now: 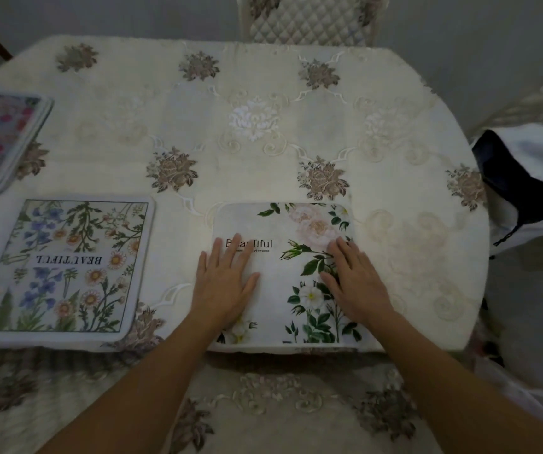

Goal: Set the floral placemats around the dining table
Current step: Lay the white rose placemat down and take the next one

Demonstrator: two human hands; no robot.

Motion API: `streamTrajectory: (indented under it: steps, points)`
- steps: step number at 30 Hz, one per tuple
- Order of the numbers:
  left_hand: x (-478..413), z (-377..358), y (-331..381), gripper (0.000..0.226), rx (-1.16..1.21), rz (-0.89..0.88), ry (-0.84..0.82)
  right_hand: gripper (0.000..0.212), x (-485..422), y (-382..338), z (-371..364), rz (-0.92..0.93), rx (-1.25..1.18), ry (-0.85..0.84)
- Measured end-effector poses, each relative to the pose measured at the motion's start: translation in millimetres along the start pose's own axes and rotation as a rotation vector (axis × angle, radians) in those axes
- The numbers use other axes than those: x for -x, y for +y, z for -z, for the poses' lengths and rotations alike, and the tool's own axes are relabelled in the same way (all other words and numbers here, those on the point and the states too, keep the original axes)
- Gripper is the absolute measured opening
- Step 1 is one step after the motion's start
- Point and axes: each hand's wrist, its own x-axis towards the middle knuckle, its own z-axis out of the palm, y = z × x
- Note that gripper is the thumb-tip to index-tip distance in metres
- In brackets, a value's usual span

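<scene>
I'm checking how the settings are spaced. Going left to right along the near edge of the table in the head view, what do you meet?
Blue-flower placemat → left hand → right hand, both flat on the rose placemat → dark cloth off the table's right side.

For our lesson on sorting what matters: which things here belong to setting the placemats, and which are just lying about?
Belongs to the job: rose placemat, pressed flat under left hand and right hand; wildflower placemat; pink-flowered placemat at the left edge; dining table.
Just lying about: quilted chair; dark and white cloth on the right.
</scene>
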Motion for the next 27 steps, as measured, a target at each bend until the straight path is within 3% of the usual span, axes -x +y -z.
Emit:
streamTrajectory:
  steps: [5, 18, 27]
  points:
    - [20, 41, 24, 0.064, 0.05, -0.017, 0.069, 0.061, 12, -18, 47, -0.044, -0.022, 0.066]
    - [37, 167, 64, 0.066, -0.004, -0.108, 0.426, 0.05, 36, -81, 171, 0.138, 0.061, 0.514]
    - [52, 183, 71, 0.063, -0.031, -0.167, 0.517, 0.05, 62, -105, 179, 0.125, 0.075, 0.574]
